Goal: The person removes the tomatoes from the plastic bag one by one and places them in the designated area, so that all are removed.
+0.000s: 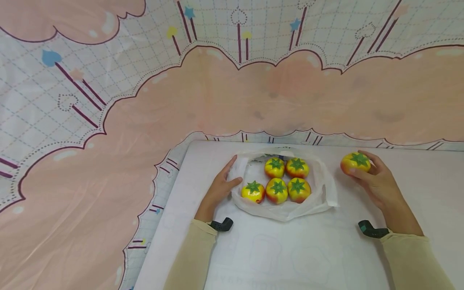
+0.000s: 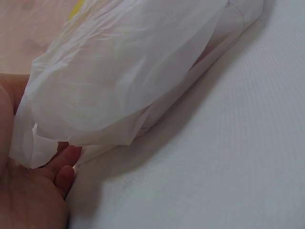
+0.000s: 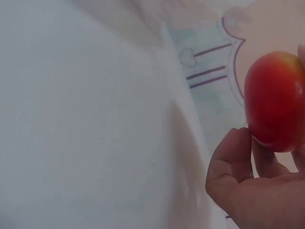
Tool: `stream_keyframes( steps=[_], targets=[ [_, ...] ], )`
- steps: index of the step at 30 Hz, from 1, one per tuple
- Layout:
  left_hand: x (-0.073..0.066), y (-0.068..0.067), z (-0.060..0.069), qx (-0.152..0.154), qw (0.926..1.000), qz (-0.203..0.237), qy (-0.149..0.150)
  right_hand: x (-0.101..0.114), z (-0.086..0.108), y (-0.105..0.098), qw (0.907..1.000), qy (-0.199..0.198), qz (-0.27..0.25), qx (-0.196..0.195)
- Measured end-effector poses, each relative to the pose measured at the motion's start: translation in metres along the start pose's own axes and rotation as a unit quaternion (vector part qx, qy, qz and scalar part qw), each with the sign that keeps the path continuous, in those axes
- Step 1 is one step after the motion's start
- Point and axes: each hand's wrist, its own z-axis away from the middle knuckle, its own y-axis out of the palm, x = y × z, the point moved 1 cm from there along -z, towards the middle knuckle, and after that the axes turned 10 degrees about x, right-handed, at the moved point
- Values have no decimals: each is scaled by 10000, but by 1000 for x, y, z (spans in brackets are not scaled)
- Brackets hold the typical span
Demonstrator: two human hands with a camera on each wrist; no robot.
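Note:
A white plastic bag (image 1: 286,213) lies with its mouth spread wide, and several yellow-and-red artificial tomatoes (image 1: 277,190) with green star-shaped tops sit inside its rim. At the bag's left side, my left hand (image 1: 219,188) holds the edge, thumb on the rim. In the left wrist view the thin plastic (image 2: 114,71) passes between the thumb and fingers of the left hand (image 2: 33,191), and part of the hand is out of frame. To the right of the bag, my right hand (image 1: 378,181) grips another tomato (image 1: 353,162). Its red underside shows in the right wrist view.
Everything lies on a white-covered table (image 1: 268,257). Behind it and to the left hangs a peach-and-white patterned cloth (image 1: 253,96). A dark wrist device (image 1: 222,224) sits at the left cuff, and another device (image 1: 371,229) at the right cuff.

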Motion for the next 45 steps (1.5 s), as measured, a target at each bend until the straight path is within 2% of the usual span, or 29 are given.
stream_keyframes(
  steps=[5,10,18,21,24,28,34,37,45],
  targets=[
    [0,1,0,-16,10000,-42,-51,-4,-1,-8,9986,384,351,-109],
    [0,0,0,12,10000,-42,-37,-7,-2,-11,9977,489,457,-83],
    [-2,0,1,13,10000,-74,-32,-13,-7,-23,9870,952,1288,163],
    [-3,0,2,17,10000,-82,-15,-15,-7,-26,9787,1088,1728,228],
    [-3,0,2,41,9999,-94,-24,-16,-7,-28,9653,1203,2305,233],
    [-3,0,2,63,9999,-88,-16,-18,-7,-28,9537,1195,2747,253],
    [-3,-1,3,58,10000,-55,11,-21,-8,-28,9503,1060,2901,382],
    [-3,-1,3,46,10000,-31,3,-22,-9,-27,9448,1088,3069,377],
    [-2,-1,2,61,10000,-36,23,-15,-7,-20,9131,1325,3843,308]
  ],
)
